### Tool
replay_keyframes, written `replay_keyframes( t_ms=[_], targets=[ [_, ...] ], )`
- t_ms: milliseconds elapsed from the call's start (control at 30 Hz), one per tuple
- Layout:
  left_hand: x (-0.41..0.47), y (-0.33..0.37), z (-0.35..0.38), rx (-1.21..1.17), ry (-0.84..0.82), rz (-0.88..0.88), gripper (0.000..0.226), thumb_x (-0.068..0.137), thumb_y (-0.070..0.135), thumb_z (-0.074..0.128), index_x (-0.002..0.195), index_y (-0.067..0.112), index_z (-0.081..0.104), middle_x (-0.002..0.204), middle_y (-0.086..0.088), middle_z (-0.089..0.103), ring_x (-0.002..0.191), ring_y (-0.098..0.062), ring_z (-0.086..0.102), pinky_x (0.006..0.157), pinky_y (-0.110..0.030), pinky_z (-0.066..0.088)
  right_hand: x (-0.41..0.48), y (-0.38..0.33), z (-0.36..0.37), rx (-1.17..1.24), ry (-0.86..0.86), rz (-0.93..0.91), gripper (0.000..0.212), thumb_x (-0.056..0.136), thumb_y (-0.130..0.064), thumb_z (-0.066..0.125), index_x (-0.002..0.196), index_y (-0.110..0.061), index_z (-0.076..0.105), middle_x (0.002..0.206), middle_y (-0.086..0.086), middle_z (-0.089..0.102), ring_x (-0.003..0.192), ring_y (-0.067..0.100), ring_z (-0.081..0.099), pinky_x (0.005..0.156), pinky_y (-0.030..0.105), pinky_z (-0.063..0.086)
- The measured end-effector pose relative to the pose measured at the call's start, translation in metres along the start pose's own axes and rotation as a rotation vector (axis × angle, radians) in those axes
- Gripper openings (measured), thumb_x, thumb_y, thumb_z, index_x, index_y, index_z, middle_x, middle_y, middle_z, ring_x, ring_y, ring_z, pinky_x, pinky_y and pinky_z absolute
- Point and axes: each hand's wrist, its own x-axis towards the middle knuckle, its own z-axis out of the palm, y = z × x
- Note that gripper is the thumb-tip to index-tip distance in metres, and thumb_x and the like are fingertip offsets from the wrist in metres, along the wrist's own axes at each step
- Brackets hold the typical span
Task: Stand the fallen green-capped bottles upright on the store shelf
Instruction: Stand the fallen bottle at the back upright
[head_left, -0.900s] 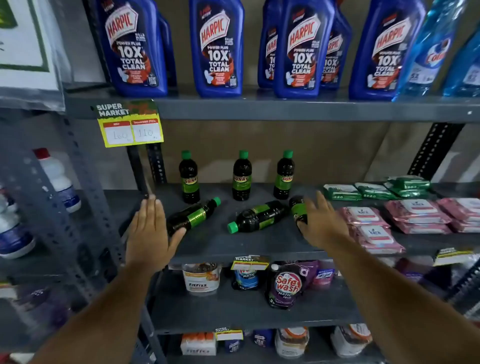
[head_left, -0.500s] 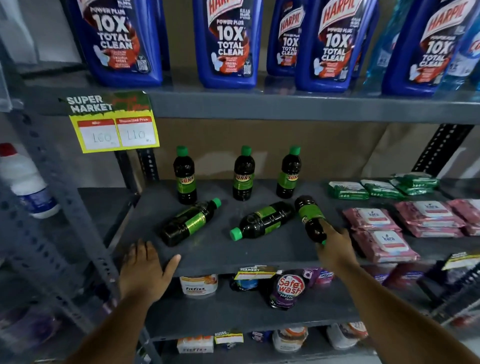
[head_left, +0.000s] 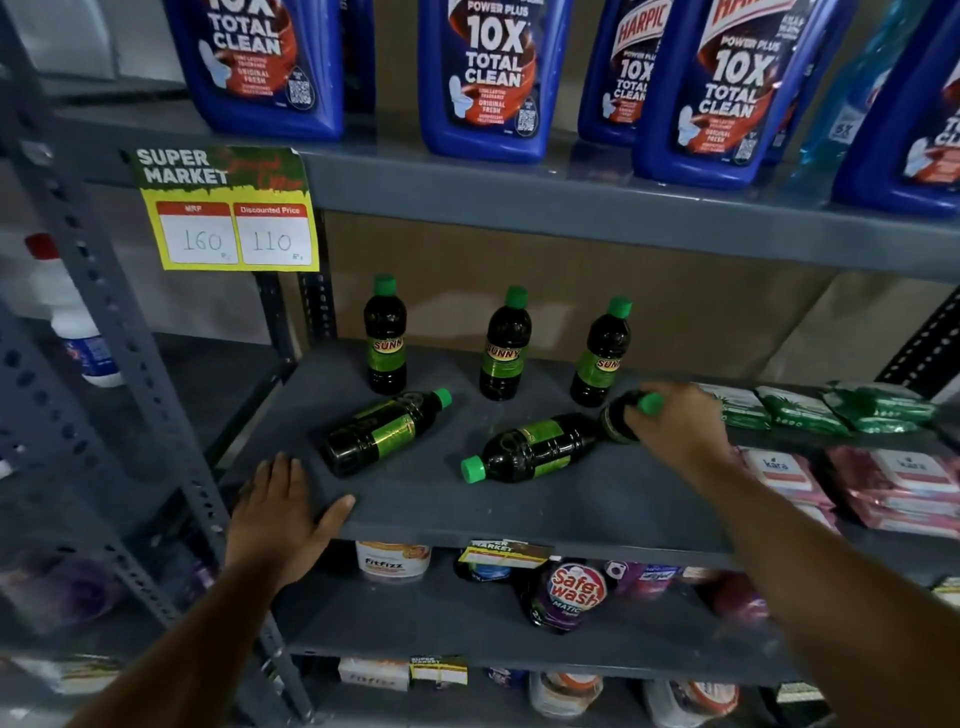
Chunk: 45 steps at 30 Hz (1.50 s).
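Three dark green-capped bottles stand upright at the back of the grey shelf (head_left: 415, 499): left (head_left: 385, 338), middle (head_left: 505, 347), right (head_left: 601, 356). Two more lie on their sides in front: one at left (head_left: 382, 434) with its cap pointing back right, one in the middle (head_left: 535, 449) with its cap toward the shelf's front. My right hand (head_left: 675, 431) grips a third bottle (head_left: 618, 415) near its green cap, tilted, with its body mostly hidden by the hand. My left hand (head_left: 280, 514) rests flat on the shelf's front left edge, fingers spread.
Blue Harpic bottles (head_left: 488, 78) line the shelf above, which carries a yellow price tag (head_left: 228, 218). Green packets (head_left: 800, 410) and pink wipe packs (head_left: 893, 483) fill the shelf's right side. A perforated upright post (head_left: 130, 364) stands at left. Detergent pouches (head_left: 571, 592) sit below.
My right hand has turned the rightmost bottle and lifted it toward the back, its cap now up by the fingers. My left hand stays on the shelf edge. The camera has moved closer.
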Motion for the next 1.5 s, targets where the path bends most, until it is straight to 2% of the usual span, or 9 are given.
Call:
replay_keyframes(
  t_ms=[300, 467, 700, 800, 1000, 1200, 1300, 1367, 1500],
  targets=[
    [0.004, 0.001, -0.004, 0.007, -0.071, -0.032, 0.116, 0.066, 0.086, 0.005, 0.148, 0.005, 0.015, 0.157, -0.017, 0.017, 0.145, -0.034, 0.011, 0.116, -0.046, 0.018, 0.059, 0.000, -0.017, 0.041, -0.053, 0.108, 0.058, 0.085, -0.050, 0.064, 0.131, -0.015, 0.055, 0.124, 0.018, 0.063, 0.115, 0.041, 0.057, 0.086, 0.040, 0.048],
    [0.006, 0.001, -0.005, 0.009, -0.114, -0.049, 0.118, 0.064, 0.088, 0.002, 0.149, 0.007, 0.008, 0.160, -0.014, 0.007, 0.146, -0.031, 0.004, 0.118, -0.045, 0.012, 0.047, 0.008, 0.004, 0.124, 0.030, 0.094, 0.076, 0.065, -0.075, 0.062, 0.109, -0.013, 0.063, 0.108, 0.020, 0.065, 0.105, 0.038, 0.059, 0.076, 0.038, 0.047],
    [0.003, 0.000, -0.004, 0.007, -0.117, -0.042, 0.116, 0.065, 0.088, 0.003, 0.149, 0.008, 0.008, 0.160, -0.013, 0.006, 0.146, -0.030, 0.002, 0.118, -0.045, 0.011, 0.035, 0.005, 0.013, 0.495, 0.129, 0.226, 0.079, 0.075, -0.021, 0.074, 0.142, -0.008, 0.035, 0.129, 0.015, 0.056, 0.116, 0.032, 0.055, 0.090, 0.033, 0.042],
    [0.004, 0.000, -0.005, -0.001, -0.130, -0.043, 0.116, 0.065, 0.088, 0.003, 0.150, 0.009, 0.007, 0.161, -0.013, 0.005, 0.146, -0.030, 0.001, 0.118, -0.044, 0.010, 0.028, 0.008, 0.022, 0.563, 0.129, 0.295, 0.088, 0.071, -0.031, 0.080, 0.141, -0.009, 0.033, 0.133, 0.014, 0.051, 0.122, 0.032, 0.050, 0.095, 0.036, 0.042],
    [0.003, 0.000, -0.008, -0.007, -0.131, -0.029, 0.114, 0.066, 0.087, 0.005, 0.149, 0.009, 0.008, 0.160, -0.013, 0.005, 0.146, -0.030, 0.001, 0.118, -0.045, 0.009, 0.021, 0.010, 0.031, 0.528, 0.059, 0.309, 0.049, 0.074, -0.037, 0.076, 0.111, -0.012, 0.057, 0.102, 0.003, 0.060, 0.095, 0.025, 0.056, 0.077, 0.031, 0.040],
    [0.004, 0.002, -0.009, 0.000, -0.158, -0.030, 0.113, 0.068, 0.086, 0.008, 0.149, 0.008, 0.005, 0.160, -0.013, 0.003, 0.146, -0.030, 0.000, 0.119, -0.044, 0.007, 0.021, 0.010, 0.031, 0.527, 0.017, 0.286, 0.068, 0.071, -0.049, 0.078, 0.120, -0.010, 0.052, 0.109, 0.005, 0.059, 0.109, 0.030, 0.059, 0.080, 0.034, 0.042],
    [0.004, 0.004, -0.014, 0.017, -0.209, -0.024, 0.112, 0.069, 0.086, 0.007, 0.149, 0.008, 0.000, 0.161, -0.013, -0.002, 0.146, -0.030, -0.004, 0.119, -0.045, 0.005, 0.008, 0.009, 0.038, 0.347, 0.343, 0.108, 0.097, 0.068, -0.062, 0.073, 0.137, -0.006, 0.038, 0.133, 0.022, 0.048, 0.126, 0.038, 0.043, 0.102, 0.046, 0.035],
    [0.005, 0.005, -0.016, 0.033, -0.232, -0.025, 0.111, 0.069, 0.085, 0.007, 0.149, 0.009, -0.003, 0.161, -0.012, -0.006, 0.146, -0.029, -0.006, 0.119, -0.045, 0.003, -0.005, -0.003, 0.041, 0.143, 0.613, -0.210, 0.078, 0.074, -0.057, 0.068, 0.131, -0.008, 0.047, 0.128, 0.025, 0.048, 0.123, 0.033, 0.039, 0.101, 0.040, 0.023],
    [0.008, 0.003, -0.016, 0.039, -0.276, -0.036, 0.115, 0.066, 0.087, 0.006, 0.149, 0.008, -0.006, 0.160, -0.011, -0.009, 0.146, -0.029, -0.008, 0.119, -0.046, 0.003, -0.016, -0.037, 0.062, 0.057, 0.341, -0.781, 0.040, 0.073, -0.023, 0.068, 0.111, -0.018, 0.063, 0.112, 0.013, 0.062, 0.109, 0.034, 0.055, 0.093, 0.053, 0.041]
  ],
)
